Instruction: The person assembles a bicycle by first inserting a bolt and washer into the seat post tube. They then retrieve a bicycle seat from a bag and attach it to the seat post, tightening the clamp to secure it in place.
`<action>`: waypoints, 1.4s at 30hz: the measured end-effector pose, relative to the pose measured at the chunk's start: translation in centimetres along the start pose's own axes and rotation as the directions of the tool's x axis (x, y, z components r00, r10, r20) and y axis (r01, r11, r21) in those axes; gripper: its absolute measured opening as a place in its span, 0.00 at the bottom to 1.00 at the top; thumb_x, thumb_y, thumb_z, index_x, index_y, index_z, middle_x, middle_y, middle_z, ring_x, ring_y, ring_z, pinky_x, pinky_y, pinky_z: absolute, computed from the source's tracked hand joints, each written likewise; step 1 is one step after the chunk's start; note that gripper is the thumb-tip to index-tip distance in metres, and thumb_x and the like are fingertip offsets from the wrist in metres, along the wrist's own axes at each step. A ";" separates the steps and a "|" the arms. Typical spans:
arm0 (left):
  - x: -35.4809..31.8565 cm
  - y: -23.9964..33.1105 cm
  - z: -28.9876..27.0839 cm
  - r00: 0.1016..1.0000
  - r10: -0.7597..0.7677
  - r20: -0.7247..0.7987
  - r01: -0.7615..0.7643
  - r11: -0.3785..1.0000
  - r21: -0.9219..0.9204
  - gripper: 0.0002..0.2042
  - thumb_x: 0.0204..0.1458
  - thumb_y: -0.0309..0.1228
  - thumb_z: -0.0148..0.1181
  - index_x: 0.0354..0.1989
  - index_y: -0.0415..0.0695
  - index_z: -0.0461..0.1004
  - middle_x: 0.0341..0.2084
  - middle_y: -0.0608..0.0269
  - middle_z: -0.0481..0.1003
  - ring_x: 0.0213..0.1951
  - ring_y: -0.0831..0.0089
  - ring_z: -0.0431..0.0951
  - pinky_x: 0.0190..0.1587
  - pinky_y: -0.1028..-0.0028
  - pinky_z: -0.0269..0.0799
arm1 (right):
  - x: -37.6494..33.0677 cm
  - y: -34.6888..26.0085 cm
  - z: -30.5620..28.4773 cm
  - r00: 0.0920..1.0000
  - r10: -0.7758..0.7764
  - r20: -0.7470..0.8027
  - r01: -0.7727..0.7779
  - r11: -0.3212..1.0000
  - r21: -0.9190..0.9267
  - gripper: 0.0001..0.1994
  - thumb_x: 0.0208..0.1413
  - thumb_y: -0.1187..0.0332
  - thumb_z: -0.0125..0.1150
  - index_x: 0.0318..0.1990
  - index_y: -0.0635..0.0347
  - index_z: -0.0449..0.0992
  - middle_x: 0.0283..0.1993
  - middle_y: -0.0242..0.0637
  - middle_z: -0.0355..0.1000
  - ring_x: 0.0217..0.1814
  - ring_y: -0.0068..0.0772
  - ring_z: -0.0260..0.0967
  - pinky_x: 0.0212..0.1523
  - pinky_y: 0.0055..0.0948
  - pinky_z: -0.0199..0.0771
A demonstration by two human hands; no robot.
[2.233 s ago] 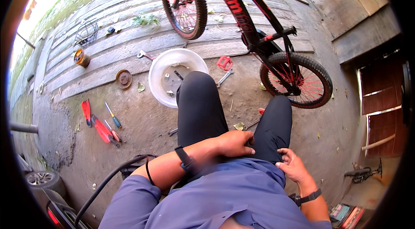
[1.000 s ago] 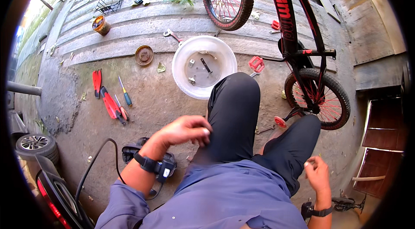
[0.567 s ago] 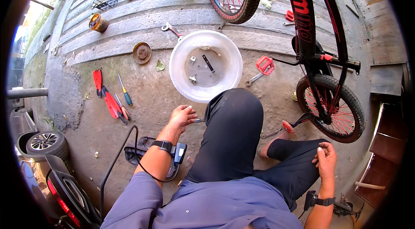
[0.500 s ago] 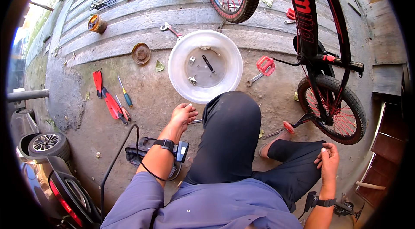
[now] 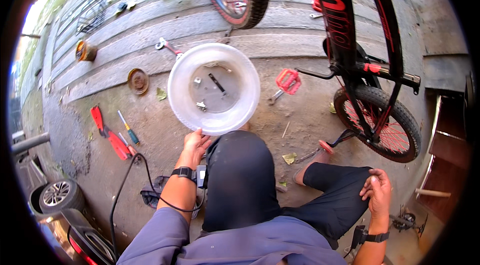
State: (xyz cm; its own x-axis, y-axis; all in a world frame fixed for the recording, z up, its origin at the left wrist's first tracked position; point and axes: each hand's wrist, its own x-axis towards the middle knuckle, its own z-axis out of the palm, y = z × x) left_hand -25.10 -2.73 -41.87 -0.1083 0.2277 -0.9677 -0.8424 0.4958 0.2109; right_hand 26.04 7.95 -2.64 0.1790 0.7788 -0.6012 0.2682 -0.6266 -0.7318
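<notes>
A translucent white plastic basin (image 5: 177, 100) sits on the ground beyond my left knee. Inside it lie a short black bar (image 5: 216, 82) and several small metal parts (image 5: 201, 106). My left hand (image 5: 195, 144) is at the basin's near rim, fingers stretched out toward it; the fingertips look to be touching the rim, with nothing seen in the hand. By my right knee, my right hand (image 5: 378, 189) rests with loosely bent fingers apart, and holds nothing. A red-handled wrench (image 5: 170, 48) lies just past the basin's far left side.
On the right stands a black and red bicycle (image 5: 345, 40) with a red pedal (image 5: 288, 81). Red-handled cutters (image 5: 112, 137) and a screwdriver (image 5: 128, 127) lie left. Farther left are a round lid (image 5: 138, 81), a brown tub (image 5: 86, 51) and a car wheel (image 5: 57, 192). A black cable (image 5: 120, 190) loops past my left arm.
My left hand has moved forward to the basin's near rim, and its fingers have straightened. My right hand has stayed by the right knee. The whole view has shifted.
</notes>
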 end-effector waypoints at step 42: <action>-31.7 14.2 29.2 0.278 0.788 0.549 -0.948 0.316 0.027 0.19 0.58 0.32 0.54 0.57 0.39 0.65 0.48 0.58 0.74 0.51 0.72 0.74 0.50 0.74 0.67 | 9.0 -9.0 -6.9 0.460 -0.886 0.050 0.289 0.096 -0.953 0.25 0.44 0.63 0.69 0.51 0.59 0.73 0.49 0.44 0.72 0.53 0.46 0.68 0.55 0.38 0.67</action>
State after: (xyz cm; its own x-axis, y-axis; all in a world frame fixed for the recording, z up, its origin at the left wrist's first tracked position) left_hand -18.24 21.56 -4.20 -0.4039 0.9144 -0.0270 -0.1488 -0.0365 0.9882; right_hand 31.80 20.77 0.72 -0.2024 0.9123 0.3561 0.9792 0.1932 0.0618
